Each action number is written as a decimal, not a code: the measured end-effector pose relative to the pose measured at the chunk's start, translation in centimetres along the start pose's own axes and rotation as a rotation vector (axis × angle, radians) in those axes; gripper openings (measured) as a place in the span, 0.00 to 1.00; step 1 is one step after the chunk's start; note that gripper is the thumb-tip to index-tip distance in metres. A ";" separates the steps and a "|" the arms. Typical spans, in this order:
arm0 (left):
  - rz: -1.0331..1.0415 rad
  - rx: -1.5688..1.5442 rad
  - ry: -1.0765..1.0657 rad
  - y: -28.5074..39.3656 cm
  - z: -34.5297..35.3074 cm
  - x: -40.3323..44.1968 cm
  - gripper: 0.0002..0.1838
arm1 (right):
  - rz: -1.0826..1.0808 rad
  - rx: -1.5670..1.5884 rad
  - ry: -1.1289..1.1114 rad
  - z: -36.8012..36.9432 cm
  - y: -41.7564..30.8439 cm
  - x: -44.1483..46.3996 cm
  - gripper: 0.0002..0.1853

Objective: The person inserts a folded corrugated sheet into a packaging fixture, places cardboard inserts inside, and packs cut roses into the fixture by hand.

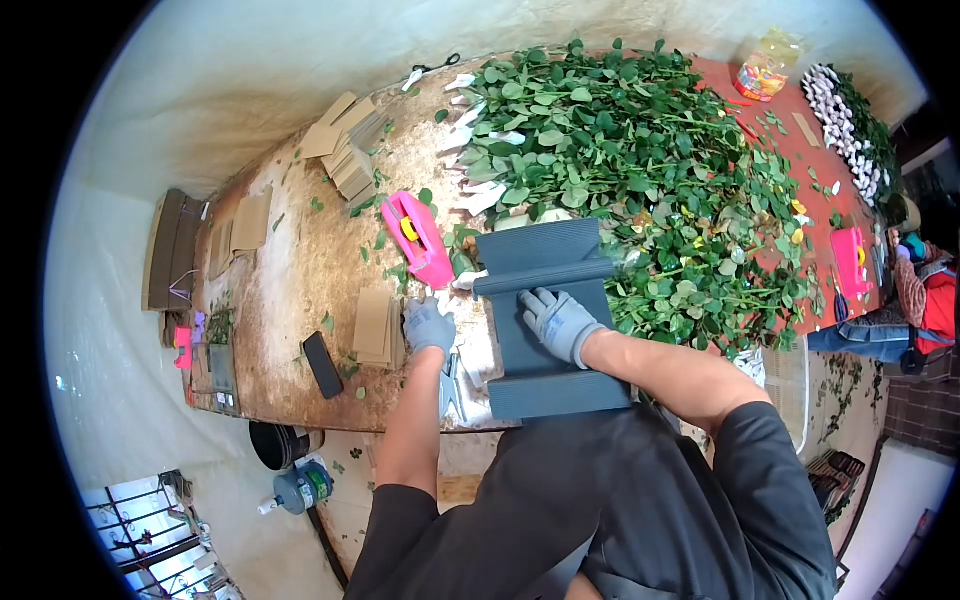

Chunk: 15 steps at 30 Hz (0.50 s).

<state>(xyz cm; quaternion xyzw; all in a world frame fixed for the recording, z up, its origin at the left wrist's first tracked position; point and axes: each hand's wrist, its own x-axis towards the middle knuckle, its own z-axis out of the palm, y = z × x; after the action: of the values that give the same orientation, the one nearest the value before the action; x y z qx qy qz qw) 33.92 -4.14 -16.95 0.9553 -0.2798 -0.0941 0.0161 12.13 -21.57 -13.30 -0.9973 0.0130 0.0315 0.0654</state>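
Observation:
My right hand [560, 325], in a grey glove, lies with fingers stretched out on a dark corrugated sheet [545, 389], which has raised folds across it. My left hand [428, 325], gloved the same way, is low over the table at the right edge of a stack of tan cardboard pieces [376, 328]. Its fingers point forward, slightly bent and apart; their tips are partly hidden. Just beyond them stands a pink tape dispenser [428, 262] with a yellow roll. A grey cutting tool [452, 392] lies below my left wrist.
Leafy green stems [620, 160] with white-wrapped ends cover the far and right side. More cardboard pieces [345, 150], a black phone [322, 365] and a second pink dispenser [850, 262] lie on the table [290, 300]. Another person's red garment [935, 305] shows at right.

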 end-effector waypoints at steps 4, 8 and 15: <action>0.067 -0.268 0.056 -0.7 -2.0 -0.7 0.17 | 0.002 0.013 0.015 -0.5 0.1 -0.3 0.17; 0.074 -0.403 0.075 -0.8 -3.4 -6.5 0.27 | 0.006 0.018 -0.001 -0.4 0.0 -0.2 0.17; -0.642 -1.415 -0.252 2.1 2.2 -12.1 0.34 | 0.014 0.029 -0.009 -0.7 0.0 -0.1 0.17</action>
<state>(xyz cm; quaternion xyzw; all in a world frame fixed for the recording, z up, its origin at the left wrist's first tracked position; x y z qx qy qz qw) 22.36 0.65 -16.87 0.7342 0.1364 -0.3574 0.5609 12.06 -21.63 -12.58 -0.9960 0.0203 0.0365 0.0796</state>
